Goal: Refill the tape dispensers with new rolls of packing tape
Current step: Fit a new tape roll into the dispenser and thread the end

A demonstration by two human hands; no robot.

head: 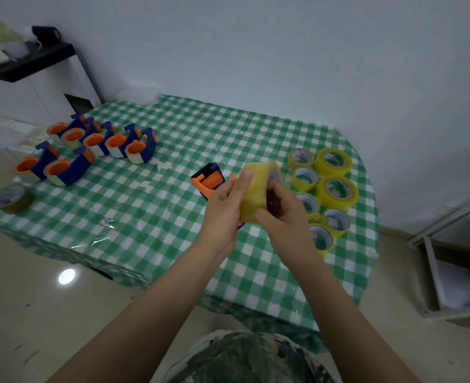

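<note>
Both my hands hold one yellow tape roll upright above the middle of the table. My left hand grips its left side, thumb lying on the rim. My right hand grips its right side, fingers curled into the core. Just behind my left hand lies a blue and orange tape dispenser on the green checked tablecloth; part of it is hidden by the hand. Several yellow tape rolls lie flat at the right. Several blue and orange dispensers holding tape stand at the far left.
A brown tape roll lies at the table's left corner. A dark shelf with clutter stands by the wall at the far left. A white frame stands on the floor to the right.
</note>
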